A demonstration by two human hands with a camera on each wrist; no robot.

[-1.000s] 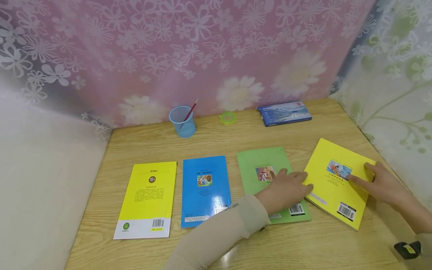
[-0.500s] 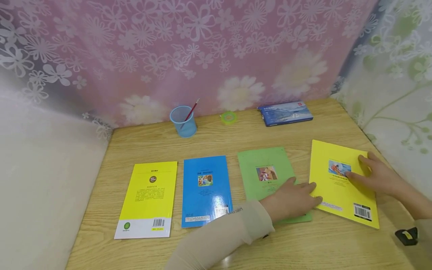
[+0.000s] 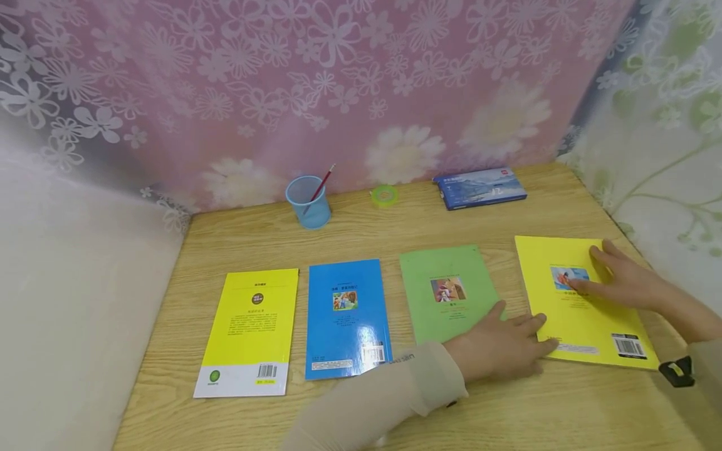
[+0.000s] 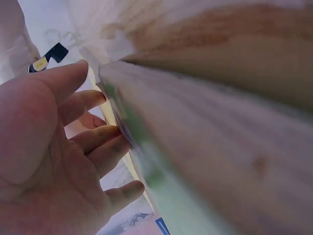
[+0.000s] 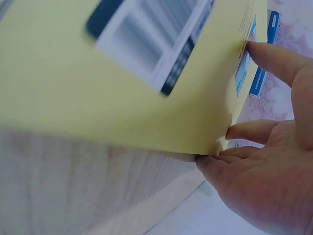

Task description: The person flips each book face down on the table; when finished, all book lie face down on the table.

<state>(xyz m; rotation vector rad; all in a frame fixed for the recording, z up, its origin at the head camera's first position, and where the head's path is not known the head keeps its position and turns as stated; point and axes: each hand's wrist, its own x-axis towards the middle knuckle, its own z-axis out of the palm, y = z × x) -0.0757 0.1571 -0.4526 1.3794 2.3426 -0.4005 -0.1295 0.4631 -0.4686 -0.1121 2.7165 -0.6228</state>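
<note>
Four books lie in a row on the wooden table (image 3: pixel 507 407), back covers up. Rightmost is a yellow book (image 3: pixel 581 313). My right hand (image 3: pixel 615 283) rests flat on its upper right part, fingers straight. In the right wrist view one finger of that hand (image 5: pixel 264 166) lies on the yellow cover (image 5: pixel 122 88) and the others sit at its edge. My left hand (image 3: pixel 504 344) lies flat over the lower corner of the green book (image 3: pixel 445 288), fingertips touching the yellow book's lower left edge. The left wrist view shows the open palm (image 4: pixel 54 147) beside the green book's edge (image 4: pixel 146 166).
Further left lie a blue book (image 3: pixel 346 313) and a yellow-and-white book (image 3: pixel 248 332). Along the back stand a blue mesh cup (image 3: pixel 307 202) with a red pencil, a green tape roll (image 3: pixel 384 196) and a blue box (image 3: pixel 479 188). Floral curtains close the back and right sides.
The yellow book has turned from a slant to lie nearly square with the other books and slid slightly right. Both hands moved with it, staying flat.
</note>
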